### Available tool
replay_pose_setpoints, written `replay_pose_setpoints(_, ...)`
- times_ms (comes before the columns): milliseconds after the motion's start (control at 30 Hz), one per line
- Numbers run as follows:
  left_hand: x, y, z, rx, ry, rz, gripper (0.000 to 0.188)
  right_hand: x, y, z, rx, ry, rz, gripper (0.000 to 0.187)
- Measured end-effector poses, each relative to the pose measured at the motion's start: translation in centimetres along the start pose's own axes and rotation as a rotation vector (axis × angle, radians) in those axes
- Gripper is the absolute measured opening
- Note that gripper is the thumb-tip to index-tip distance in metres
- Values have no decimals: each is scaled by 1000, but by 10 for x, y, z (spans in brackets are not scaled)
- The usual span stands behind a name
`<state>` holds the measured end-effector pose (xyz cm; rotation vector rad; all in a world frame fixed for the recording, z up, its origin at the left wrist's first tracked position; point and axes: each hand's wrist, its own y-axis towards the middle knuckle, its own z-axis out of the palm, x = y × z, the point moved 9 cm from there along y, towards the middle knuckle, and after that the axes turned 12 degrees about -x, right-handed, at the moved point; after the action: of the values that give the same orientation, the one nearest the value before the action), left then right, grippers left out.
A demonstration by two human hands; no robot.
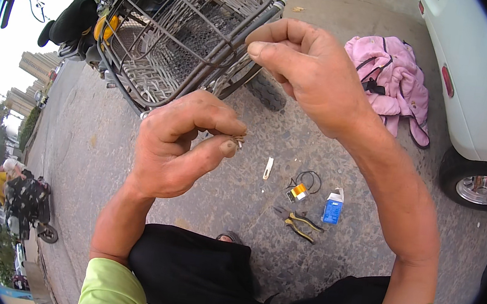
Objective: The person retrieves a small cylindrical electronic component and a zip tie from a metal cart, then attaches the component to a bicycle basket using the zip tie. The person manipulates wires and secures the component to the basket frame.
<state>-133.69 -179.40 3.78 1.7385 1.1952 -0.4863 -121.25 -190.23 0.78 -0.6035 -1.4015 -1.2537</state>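
Observation:
My left hand [180, 150] is closed, thumb against the fingers. It pinches a small metal piece [240, 144], brownish with a silvery tip, too small to name. Higher up and to the right, my right hand [318, 67] is closed in a pinch, thumb tip against the forefinger; anything between them is too small or hidden to make out. Both hands are raised above the ground, apart from each other, in front of a metal cart basket [175, 61]. Below them on the ground lie pliers [301, 225] with yellow-and-black handles, their jaws slightly apart.
Beside the pliers are an opened blue-and-white box [332, 209], a small orange-and-black item [297, 192], a black cord [315, 178] and a white strip [268, 168]. A pink jacket [406, 87] lies right, by a pale car [483, 78]. People on a scooter [27, 204] are at left.

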Motion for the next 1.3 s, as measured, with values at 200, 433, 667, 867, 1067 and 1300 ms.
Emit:
replay_pose_setpoints(200, -6, -1, -3, -15, 47, 44, 20, 13, 1, 3, 34, 237, 58, 26)
replay_pose_setpoints(433, -22, 2, -11, -129, 56, 97, 25, 8, 6, 10, 77, 415, 146, 22)
replay_pose_setpoints(667, -32, 4, -12, -89, 156, 282, 24, 8, 14, 17, 7, 456, 91, 21)
replay_pose_setpoints(867, -31, 5, -10, -78, 226, 334, 24, 15, 17, 19, -15, 267, 3, 24)
replay_pose_setpoints(1067, -27, 15, 0, 48, 187, 367, 29, 7, 22, 14, -4, 234, 40, 33)
replay_pose_setpoints(1300, -13, -12, -4, -48, 263, 174, 10, 83, 21, 39, -315, 267, -353, 25)
